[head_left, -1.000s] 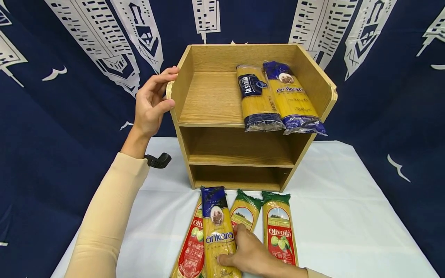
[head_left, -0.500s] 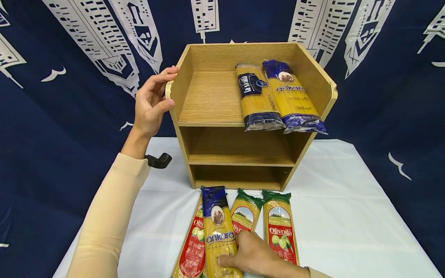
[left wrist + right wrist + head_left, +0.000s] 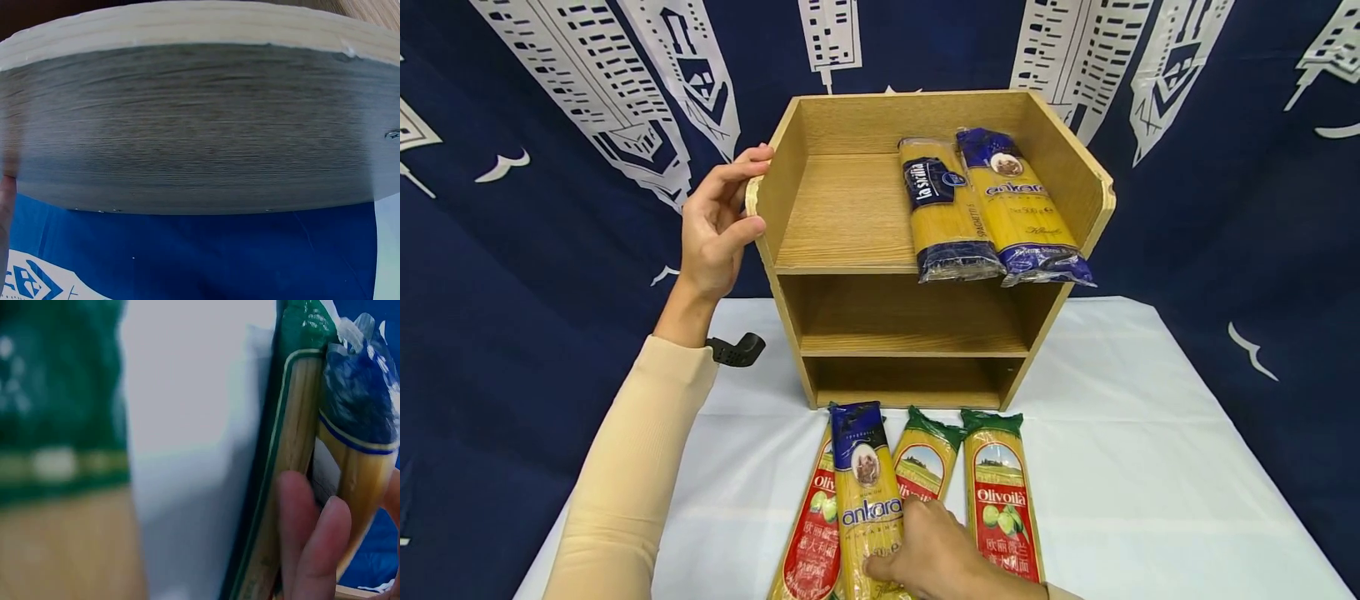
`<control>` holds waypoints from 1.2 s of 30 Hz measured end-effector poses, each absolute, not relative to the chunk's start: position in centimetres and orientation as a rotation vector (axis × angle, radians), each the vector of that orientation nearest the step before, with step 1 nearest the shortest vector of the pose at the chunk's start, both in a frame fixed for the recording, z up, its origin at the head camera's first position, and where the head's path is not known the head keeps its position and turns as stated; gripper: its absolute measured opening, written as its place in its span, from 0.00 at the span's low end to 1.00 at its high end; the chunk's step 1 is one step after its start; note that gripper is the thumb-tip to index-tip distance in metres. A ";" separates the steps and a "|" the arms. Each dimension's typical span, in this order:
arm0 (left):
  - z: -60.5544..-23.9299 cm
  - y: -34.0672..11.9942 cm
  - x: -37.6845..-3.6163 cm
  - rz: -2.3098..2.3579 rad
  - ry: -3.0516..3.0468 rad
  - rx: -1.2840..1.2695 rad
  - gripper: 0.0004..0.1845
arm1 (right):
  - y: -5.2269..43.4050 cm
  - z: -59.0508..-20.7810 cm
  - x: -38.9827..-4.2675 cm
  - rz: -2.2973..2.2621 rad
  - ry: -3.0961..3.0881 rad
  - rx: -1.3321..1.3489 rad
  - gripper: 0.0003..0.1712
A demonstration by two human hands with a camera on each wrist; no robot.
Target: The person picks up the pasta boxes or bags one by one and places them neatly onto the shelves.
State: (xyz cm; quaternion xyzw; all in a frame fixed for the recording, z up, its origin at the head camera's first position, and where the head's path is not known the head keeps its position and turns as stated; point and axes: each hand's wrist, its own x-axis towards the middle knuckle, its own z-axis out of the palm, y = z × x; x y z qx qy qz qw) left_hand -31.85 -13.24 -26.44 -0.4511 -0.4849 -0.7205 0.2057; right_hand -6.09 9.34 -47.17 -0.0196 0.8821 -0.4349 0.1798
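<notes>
Here, our right hand (image 3: 936, 554) is closing on the Ankara spaghetti pack (image 3: 867, 500): the thumb is curling along its near side and the fingers are digging in beside it, as the right wrist view shows fingertips (image 3: 315, 544) pressing against the yellow and blue wrapper. Our left hand (image 3: 715, 225) is bracing the wooden shelf unit (image 3: 917, 250), with its fingers hooking over the top edge of the left side wall and the thumb pushing on the wall's front edge; the left wrist view is showing only that panel up close.

Taking the shelf unit as our landmark, the pack we are gripping is lying on the white worktop (image 3: 1150, 467) just in front of the bottom opening, stacked on top of a red Olivoila pack (image 3: 812, 542) and touching a green-topped pack (image 3: 925, 462). Another Olivoila pack (image 3: 1000, 500) is sitting just to the right of those. On the unit's top tier, toward its right side, a La Sicilia pack (image 3: 943, 212) and a second Ankara pack (image 3: 1018, 208) are lying side by side, with their ends overhanging the front edge.

To lift well, we judge that we are needing a grip near the pack's middle, so the long strands are staying level and the neighbours are not dragging along, while the bracing hand is stopping the unit from sliding.
</notes>
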 end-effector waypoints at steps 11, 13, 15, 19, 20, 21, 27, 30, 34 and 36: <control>-26.1 -13.6 -31.8 -1.999 -1.356 -1.268 0.24 | 9.4 -47.6 -6.2 -1.400 2.423 0.054 0.27; -26.1 -13.6 -31.7 -2.010 -1.361 -1.264 0.24 | 9.6 -47.6 -6.2 -1.411 2.394 0.050 0.25; -26.2 -13.6 -31.7 -2.022 -1.370 -1.261 0.24 | 9.7 -47.6 -6.2 -1.460 2.329 0.053 0.22; -26.2 -13.5 -31.7 -2.038 -1.388 -1.260 0.24 | 9.7 -47.7 -6.0 -1.561 2.208 0.060 0.18; -26.2 -13.5 -31.7 -2.038 -1.390 -1.259 0.24 | 9.8 -47.7 -6.0 -1.592 2.173 0.059 0.18; -26.2 -13.6 -31.6 -2.037 -1.392 -1.258 0.24 | 9.8 -47.8 -5.9 -1.624 2.134 0.053 0.17; -26.3 -13.6 -31.7 -2.027 -1.395 -1.256 0.24 | 10.1 -48.0 -6.1 -1.884 1.778 -0.012 0.16; -26.3 -13.6 -31.7 -2.022 -1.392 -1.257 0.25 | 10.5 -47.9 -6.3 -1.967 1.658 -0.024 0.19; -26.3 -13.5 -31.7 -2.027 -1.382 -1.258 0.25 | 11.0 -47.8 -6.5 -2.018 1.598 -0.041 0.22; -26.3 -13.5 -31.7 -2.036 -1.376 -1.259 0.25 | 11.3 -47.9 -6.5 -2.028 1.568 -0.067 0.22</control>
